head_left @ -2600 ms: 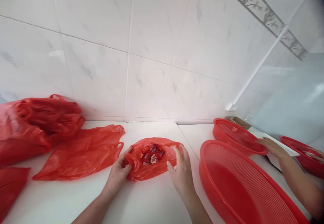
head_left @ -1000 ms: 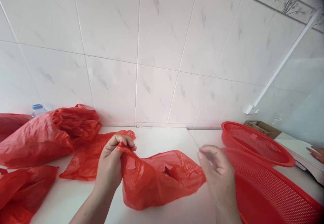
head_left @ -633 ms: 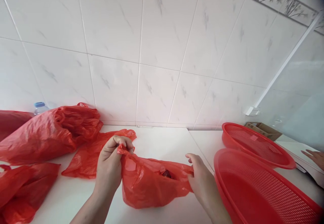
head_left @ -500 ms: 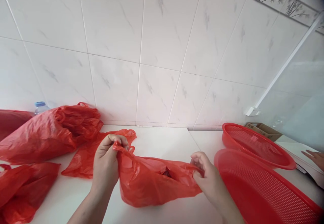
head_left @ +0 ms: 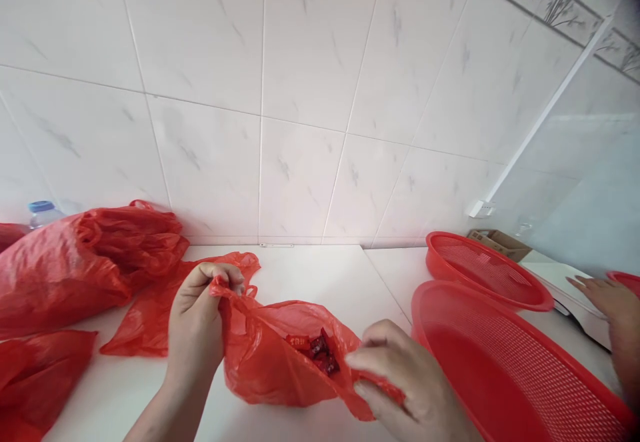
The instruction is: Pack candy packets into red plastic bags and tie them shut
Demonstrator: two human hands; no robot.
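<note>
A thin red plastic bag point(head_left: 270, 375) sits in front of me on the white table, its mouth spread apart. Inside it lie several small dark red wrapped packets point(head_left: 323, 349). My left hand point(head_left: 200, 315) is closed on the gathered left end of the bag's rim. At the right end, my right hand point(head_left: 400, 375) has part of the bag between thumb and fingers, the index finger stretched over the opening. Another red bag point(head_left: 145, 322) lies flat behind my left hand.
Full-looking red bags point(head_left: 85, 269) stand at the left, with a blue-capped bottle point(head_left: 43, 214) behind. Two red baskets, a near one point(head_left: 460, 355) and a far one point(head_left: 490, 269), stand at the right. Beyond them, another person's hand point(head_left: 600, 292) rests by a white device point(head_left: 560, 282).
The bag's mouth has opened wider and more packets show. My right hand has shifted down over the bag's right end, while my left keeps its grip. The view has turned slightly right.
</note>
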